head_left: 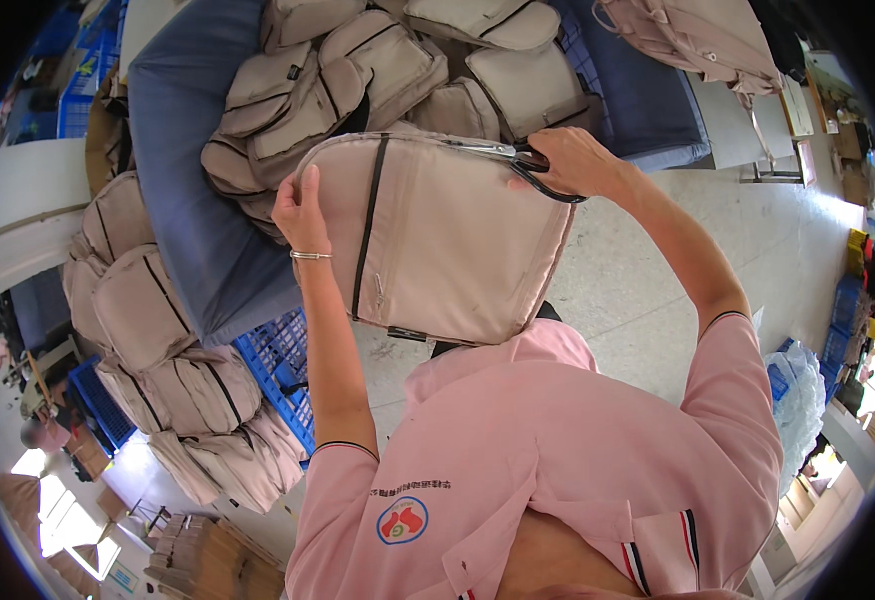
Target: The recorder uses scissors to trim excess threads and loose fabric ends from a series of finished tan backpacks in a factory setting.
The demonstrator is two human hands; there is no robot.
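A beige backpack with a dark zip strip down its left part is held up in front of me, its lower edge near my lap. My left hand grips its left edge, thumb on the near face and the other fingers hidden behind. In my right hand is a pair of scissors with black handles and metal blades. The blades point left and lie along the backpack's top edge, looking nearly closed. Part of my right hand is close to the backpack's upper right corner.
Beyond the backpack, a heap of similar beige bags fills a container lined with blue cloth. More beige bags are stacked at the left, beside a blue plastic crate. A pinkish bag lies at the upper right. Pale floor shows at the right.
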